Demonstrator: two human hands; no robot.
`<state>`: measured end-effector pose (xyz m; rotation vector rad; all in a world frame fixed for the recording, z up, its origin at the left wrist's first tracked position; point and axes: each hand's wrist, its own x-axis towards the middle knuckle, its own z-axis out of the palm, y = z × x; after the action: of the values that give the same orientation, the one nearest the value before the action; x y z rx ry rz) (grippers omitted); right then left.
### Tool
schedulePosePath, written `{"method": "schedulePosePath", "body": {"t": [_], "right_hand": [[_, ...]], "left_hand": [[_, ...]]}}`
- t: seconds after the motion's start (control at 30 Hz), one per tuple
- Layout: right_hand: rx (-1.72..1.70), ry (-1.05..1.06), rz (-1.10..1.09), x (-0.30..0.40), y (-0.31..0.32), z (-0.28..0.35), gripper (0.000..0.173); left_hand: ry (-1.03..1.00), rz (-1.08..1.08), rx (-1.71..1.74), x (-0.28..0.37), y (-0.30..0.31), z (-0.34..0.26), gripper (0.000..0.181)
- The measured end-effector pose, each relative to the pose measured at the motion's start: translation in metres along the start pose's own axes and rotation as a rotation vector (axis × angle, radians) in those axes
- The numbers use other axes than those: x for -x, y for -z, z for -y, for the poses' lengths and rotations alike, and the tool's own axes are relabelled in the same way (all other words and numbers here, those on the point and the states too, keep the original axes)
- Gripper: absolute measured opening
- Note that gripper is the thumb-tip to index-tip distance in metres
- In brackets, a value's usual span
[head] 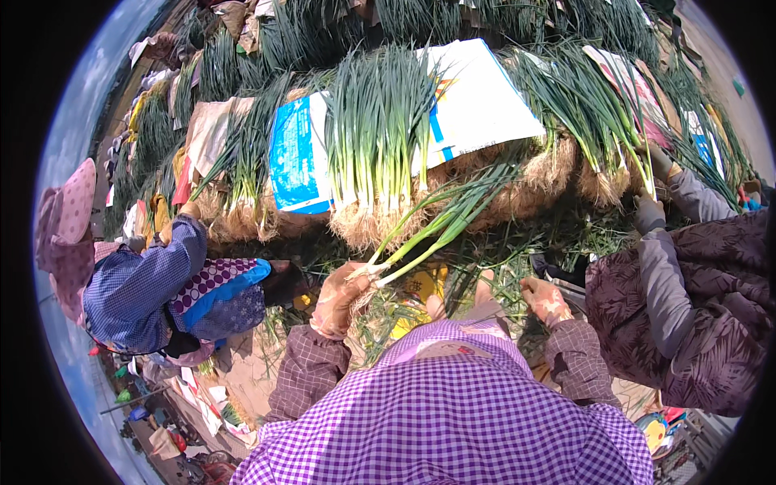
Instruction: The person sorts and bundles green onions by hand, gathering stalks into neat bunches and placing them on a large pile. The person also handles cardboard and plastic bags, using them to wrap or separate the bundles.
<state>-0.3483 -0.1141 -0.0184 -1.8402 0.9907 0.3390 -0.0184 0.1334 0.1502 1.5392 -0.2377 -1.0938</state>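
My left hand (336, 303), in a patterned glove, grips a few green onions (418, 242) by their root end. Their leaves point up and to the right, across the front of the pile. Apart from it, low on the right, is my right hand (547, 302), gloved too, with its fingers curled; whether anything thin sits between them is not clear. Straight ahead, a row of green onions (379, 133) lies with leaves away from me and bushy roots (357, 227) towards me.
A white printed sack (479, 103) and a blue-and-white sack (299, 157) lie over the pile. To my left sits a person in a blue checked top (142, 282). At my right, another person's gloved hands (650, 212) hold green onions. Loose leaves (515, 254) litter the ground.
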Motion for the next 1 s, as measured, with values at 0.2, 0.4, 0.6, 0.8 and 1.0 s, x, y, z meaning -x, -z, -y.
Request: {"method": "schedulePosePath", "body": {"t": [0.2,0.4,0.6,0.8,1.0], "right_hand": [[-0.945,0.269,0.327,-0.033,-0.004,0.208,0.044],[-0.672,0.43,0.229,-0.046,-0.037,0.229,0.024],[-0.546,0.629,0.883,0.039,0.002,0.264,0.028],[0.373,0.494,-0.092,-0.011,-0.01,0.146,0.025],[-0.416,0.494,0.076,-0.004,-0.03,0.203,0.025]], "left_hand": [[0.013,0.083,-0.052,0.001,-0.027,0.003,0.04],[0.109,0.101,-0.172,0.003,-0.03,0.008,0.033],[0.105,0.009,-0.12,-0.006,-0.023,0.022,0.034],[0.031,0.037,0.065,0.002,-0.018,0.01,0.032],[0.089,0.053,0.068,0.003,-0.031,0.012,0.035]]}}
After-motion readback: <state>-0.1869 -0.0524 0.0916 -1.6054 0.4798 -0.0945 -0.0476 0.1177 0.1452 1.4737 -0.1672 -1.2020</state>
